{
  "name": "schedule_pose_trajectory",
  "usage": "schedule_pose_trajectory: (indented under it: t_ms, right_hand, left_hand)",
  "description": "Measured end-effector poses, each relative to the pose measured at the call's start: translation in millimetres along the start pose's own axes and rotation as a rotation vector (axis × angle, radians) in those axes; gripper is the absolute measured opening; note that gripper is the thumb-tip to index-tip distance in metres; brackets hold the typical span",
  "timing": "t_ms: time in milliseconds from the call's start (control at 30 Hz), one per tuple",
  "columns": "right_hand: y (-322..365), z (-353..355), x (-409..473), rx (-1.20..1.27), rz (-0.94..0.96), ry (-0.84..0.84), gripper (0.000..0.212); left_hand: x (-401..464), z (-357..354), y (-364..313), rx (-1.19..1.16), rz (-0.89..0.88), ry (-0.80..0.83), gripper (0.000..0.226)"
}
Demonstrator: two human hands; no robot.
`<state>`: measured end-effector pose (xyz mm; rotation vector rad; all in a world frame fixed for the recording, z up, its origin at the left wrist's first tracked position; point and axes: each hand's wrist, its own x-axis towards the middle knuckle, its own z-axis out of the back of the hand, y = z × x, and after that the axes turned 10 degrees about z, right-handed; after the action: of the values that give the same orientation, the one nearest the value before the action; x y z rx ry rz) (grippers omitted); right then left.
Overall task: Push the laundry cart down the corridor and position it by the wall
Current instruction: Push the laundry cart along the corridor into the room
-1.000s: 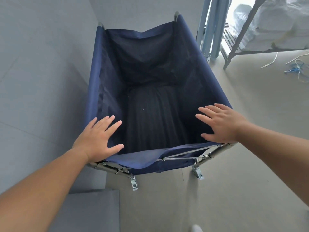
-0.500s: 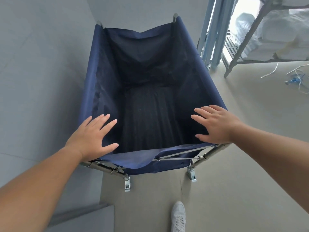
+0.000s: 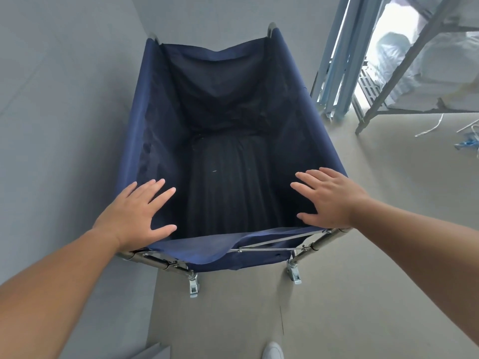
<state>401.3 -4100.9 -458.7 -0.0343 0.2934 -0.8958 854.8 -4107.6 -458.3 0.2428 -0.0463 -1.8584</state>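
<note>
Both hands flat and open on the near corners, left hand (image 3: 134, 213), right hand (image 3: 329, 200), gripping nothing. Laundry cart (image 3: 228, 141) sits close along the left wall (image 3: 59, 112). Push evenly on both corners so it tracks parallel.

White shoe (image 3: 272, 351) cut by bottom edge, shelf rack (image 3: 404, 73) cut at right, overexposed bags (image 3: 440, 60) blurred, cart's far wheels hidden.

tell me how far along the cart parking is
Mostly done: the blue cart already stands alongside the wall on its left. In hand: the left hand and right hand rest open on its near corners. Left: perhaps a small nudge, then letting go.
</note>
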Motion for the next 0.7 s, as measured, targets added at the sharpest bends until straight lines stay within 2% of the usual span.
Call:
schedule_pose_trajectory:
  t_ms: [300,700]
  right_hand:
    - [-9,5,33,0.021,0.002,-0.052,0.076]
    - [-22,19,97,0.019,-0.044,-0.025,0.079]
  left_hand:
    - [34,3,25,-0.006,-0.002,0.008,0.088]
    - [97,5,77,0.012,-0.036,-0.001,0.088]
